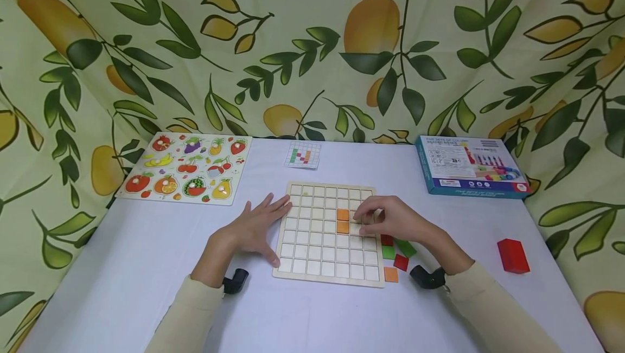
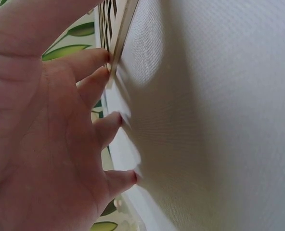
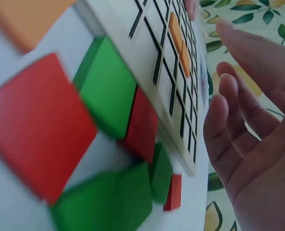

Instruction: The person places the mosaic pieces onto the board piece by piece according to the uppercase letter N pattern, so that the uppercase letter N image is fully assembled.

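Note:
A wooden grid board (image 1: 329,273) lies on the table between both hands, with two orange square tiles (image 1: 343,227) in neighbouring cells of one column. My left hand (image 1: 256,228) has its fingers spread; thumb and fingertips touch the board's left edge. Over the board's right part hovers my right hand (image 1: 397,218), fingers gently bent and thumb apart from them. In the right wrist view no tile shows between those fingers (image 3: 217,115). Beside the board's right edge are loose tiles: a green tile (image 3: 106,89), a red tile (image 3: 44,127), an orange tile (image 1: 391,274) and others, partly beneath the right forearm.
Behind the board lies a small pattern card (image 1: 303,155) with coloured squares. A fruit puzzle board (image 1: 183,168) is at the back left, a blue-edged box (image 1: 469,166) at the back right. Far right sits a red block (image 1: 512,256). A leaf-patterned curtain (image 1: 312,82) hangs behind the table.

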Tool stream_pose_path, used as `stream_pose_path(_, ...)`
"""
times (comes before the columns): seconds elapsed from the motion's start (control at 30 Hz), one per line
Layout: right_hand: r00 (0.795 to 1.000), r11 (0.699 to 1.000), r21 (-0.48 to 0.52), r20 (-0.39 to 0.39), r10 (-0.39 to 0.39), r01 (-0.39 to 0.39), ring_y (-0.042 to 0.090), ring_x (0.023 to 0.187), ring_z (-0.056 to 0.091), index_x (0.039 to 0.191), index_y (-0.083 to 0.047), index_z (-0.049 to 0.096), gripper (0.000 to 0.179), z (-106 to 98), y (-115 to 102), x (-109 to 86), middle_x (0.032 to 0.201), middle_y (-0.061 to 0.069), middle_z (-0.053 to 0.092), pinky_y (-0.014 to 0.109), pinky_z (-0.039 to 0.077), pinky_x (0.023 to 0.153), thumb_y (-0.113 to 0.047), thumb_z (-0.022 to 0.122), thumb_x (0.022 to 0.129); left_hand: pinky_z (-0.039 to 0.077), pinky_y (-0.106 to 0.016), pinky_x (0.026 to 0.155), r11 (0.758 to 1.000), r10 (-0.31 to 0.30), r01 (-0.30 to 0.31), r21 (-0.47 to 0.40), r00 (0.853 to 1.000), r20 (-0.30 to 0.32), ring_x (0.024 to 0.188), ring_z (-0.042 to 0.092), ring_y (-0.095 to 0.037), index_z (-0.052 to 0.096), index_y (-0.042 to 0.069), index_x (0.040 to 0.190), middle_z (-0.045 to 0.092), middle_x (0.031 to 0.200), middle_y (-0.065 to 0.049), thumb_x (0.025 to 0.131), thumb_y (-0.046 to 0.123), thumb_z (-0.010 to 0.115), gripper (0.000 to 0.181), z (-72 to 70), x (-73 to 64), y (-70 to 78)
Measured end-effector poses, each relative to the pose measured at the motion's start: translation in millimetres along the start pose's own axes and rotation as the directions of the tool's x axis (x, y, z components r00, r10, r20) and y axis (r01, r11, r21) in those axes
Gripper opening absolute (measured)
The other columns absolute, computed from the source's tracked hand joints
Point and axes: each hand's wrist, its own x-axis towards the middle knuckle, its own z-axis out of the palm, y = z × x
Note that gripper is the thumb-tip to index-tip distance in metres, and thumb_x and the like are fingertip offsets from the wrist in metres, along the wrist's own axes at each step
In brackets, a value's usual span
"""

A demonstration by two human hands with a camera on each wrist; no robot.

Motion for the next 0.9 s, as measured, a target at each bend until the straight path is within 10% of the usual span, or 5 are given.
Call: stream_pose_path(0.9,0.990,0.990,0.013,-0.015,0.140,-0.139,0.009,0.092,0.059,0.108,-0.028,0.078,0.029,-10.8,34.2,-90.1,0.108,-0.007,0.075,0.019,0.051,0.066,-0.034,0.087,0.080,0.006,-0.077,0.123,1.000,0.002,-0.002,0.003,1.000,-0.005,0.163,0.003,-0.037,0.029,0.020,0.162,0.014,0.174,0.004,0.053,0.052,0.098,0.133,0.6,-1.0,1.2)
